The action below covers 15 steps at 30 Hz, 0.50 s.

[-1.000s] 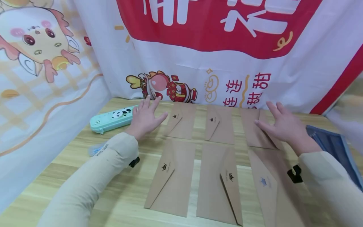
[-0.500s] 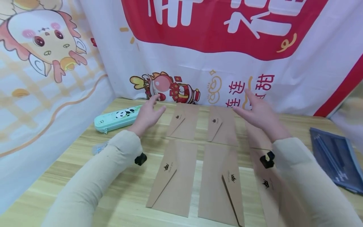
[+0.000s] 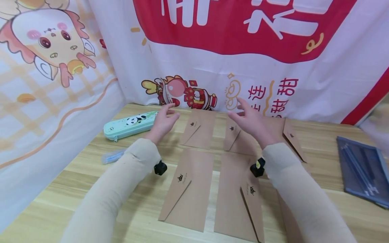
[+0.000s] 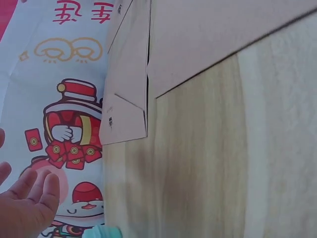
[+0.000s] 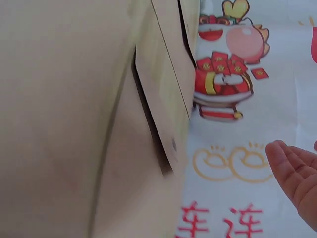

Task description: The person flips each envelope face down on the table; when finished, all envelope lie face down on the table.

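I'm looking at a pale wood-grain table (image 3: 139,206) pushed against a white backdrop (image 3: 197,60), which carries a big red panel, pale lettering and cartoon figures. A side cloth (image 3: 51,111) with a checked pattern and a cartoon animal closes off the left. Near that side lies a mint pencil case (image 3: 130,126) with pandas on it, and a small clear-and-blue packet (image 3: 112,157) sits in front of it. Over on the right lies a dark blue pouch (image 3: 361,168) with slim items showing through.

Six brown envelopes (image 3: 192,192) lie flat between, in two rows of three, with small crowns on the flaps I can see. The person's left hand (image 3: 164,123) is raised beside the far left one, just by the end of the pencil case; its fingers are loosely bent and hold nothing. The right hand (image 3: 250,121) hangs over the far middle envelope, fingers relaxed, thumb apart, holding nothing either. The right sleeve (image 3: 297,189) hides much of the near right envelope.
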### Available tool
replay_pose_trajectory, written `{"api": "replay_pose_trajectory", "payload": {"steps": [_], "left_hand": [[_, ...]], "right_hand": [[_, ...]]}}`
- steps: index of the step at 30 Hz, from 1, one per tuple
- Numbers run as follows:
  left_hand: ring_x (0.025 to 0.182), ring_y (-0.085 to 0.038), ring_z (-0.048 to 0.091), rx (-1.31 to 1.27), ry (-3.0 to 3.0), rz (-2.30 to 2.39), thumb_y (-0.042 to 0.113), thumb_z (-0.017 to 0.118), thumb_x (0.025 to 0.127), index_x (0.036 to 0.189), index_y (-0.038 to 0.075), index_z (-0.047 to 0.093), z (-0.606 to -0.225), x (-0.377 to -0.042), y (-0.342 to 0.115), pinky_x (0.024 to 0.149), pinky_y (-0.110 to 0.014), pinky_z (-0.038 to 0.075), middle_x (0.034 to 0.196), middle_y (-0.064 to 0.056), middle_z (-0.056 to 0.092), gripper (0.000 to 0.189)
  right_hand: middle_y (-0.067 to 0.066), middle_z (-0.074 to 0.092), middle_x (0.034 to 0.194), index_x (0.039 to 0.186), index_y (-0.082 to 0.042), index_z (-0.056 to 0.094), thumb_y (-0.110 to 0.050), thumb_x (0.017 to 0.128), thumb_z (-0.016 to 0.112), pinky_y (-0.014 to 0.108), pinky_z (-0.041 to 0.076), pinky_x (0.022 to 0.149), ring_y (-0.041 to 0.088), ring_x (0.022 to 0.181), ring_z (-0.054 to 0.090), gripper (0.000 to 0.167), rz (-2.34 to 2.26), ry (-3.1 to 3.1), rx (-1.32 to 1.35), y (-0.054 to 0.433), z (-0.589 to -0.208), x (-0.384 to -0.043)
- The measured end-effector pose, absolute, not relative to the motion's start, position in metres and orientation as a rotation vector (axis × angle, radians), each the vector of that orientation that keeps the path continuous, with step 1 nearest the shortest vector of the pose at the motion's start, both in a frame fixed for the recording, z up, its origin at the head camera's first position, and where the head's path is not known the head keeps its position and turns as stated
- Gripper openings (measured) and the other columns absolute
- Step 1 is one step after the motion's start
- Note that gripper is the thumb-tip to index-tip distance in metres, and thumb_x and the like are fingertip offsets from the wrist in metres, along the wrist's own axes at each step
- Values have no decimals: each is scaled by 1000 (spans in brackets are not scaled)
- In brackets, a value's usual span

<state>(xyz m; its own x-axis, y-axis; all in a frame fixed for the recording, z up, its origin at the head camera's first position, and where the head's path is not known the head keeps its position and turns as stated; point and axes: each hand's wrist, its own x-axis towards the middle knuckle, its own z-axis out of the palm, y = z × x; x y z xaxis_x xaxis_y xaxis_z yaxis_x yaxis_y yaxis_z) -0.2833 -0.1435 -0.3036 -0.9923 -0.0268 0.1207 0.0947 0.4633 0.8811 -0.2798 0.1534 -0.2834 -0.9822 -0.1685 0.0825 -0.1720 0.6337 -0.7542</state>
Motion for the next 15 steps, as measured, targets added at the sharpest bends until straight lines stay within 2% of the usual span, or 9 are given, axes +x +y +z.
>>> {"api": "replay_pose_trajectory", "payload": {"steps": [4,8,15], "left_hand": [[112,-30,50,16,-2547,-1685,12,53,90,139,9,39,-310,-286,-141,91,-40,47,128,-20,50,51],[109,-29,50,58,-2481,-1838,8,51,90,139,8,38,-319,-289,-140,91,-40,48,129,-22,48,51],[121,-40,43,101,-2376,-2094,5,46,91,143,8,32,-330,-296,-139,101,-45,41,136,-24,41,54]], "right_hand": [[15,40,141,149,-25,16,-54,87,51,46,45,95,30,120,48,77,1512,-2778,245,141,-293,-284],[17,44,137,149,-19,18,-42,92,52,42,49,91,31,115,52,70,1734,-2711,200,128,-299,-288],[20,39,140,149,-14,13,-31,94,52,39,47,95,35,121,48,70,2101,-2622,76,112,-312,-291]]}}
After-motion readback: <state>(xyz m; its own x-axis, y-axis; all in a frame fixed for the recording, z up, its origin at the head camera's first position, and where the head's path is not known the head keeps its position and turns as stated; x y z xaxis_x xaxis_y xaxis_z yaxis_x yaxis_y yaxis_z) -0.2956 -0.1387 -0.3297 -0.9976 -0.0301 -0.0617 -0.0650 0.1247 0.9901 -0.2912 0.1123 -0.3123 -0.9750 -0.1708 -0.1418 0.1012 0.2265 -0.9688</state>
